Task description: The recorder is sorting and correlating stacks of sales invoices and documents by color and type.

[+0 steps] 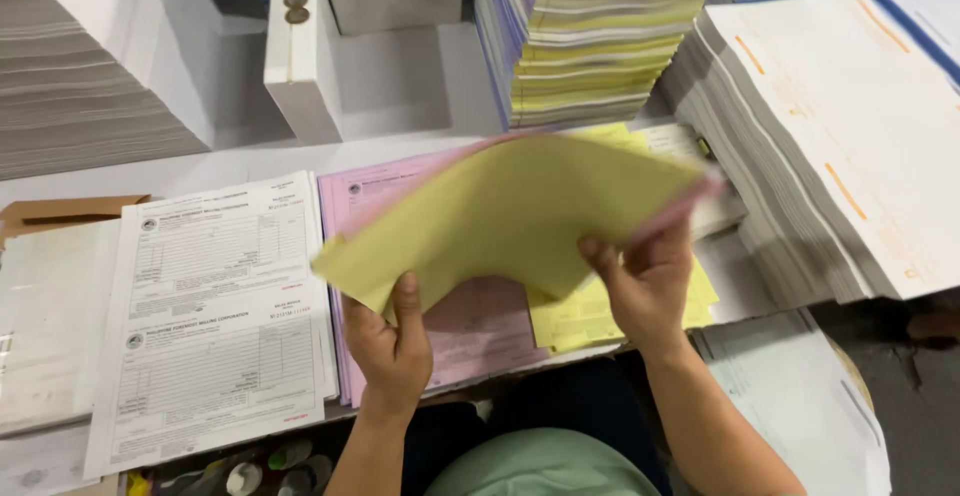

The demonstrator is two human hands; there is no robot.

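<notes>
both hands are holding a yellow sheet [510, 211] up over the table [250, 161], with a pink sheet [680, 211] peeking out behind it. left hand [392, 348] is pinching the lower left corner, right hand [645, 281] is gripping the right edge. white forms [215, 306], a pink pile [480, 326] and a yellow pile [590, 316] are lying underneath

Yellow sheet [510, 211] motion-blurred, hides much of the pink stack [470, 326] beneath; grey paper stack [60, 86] cut off left; form print too small to read.
</notes>
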